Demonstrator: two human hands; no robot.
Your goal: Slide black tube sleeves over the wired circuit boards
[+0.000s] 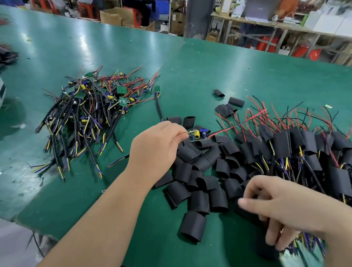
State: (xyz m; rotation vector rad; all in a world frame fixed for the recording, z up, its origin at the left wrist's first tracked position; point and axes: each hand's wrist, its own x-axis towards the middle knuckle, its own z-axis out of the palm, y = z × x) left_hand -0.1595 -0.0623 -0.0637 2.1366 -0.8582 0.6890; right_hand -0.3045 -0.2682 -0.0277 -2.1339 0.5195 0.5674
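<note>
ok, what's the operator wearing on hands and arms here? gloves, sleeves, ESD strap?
Very little. The left hand and right hand are bare, with no gloves or finger cots. The left forearm and right forearm are bare too, with no sleeve edge, watch or wrist strap in frame. A small glint on a right-hand finger may be a ring, but that hand is motion-blurred.
</note>
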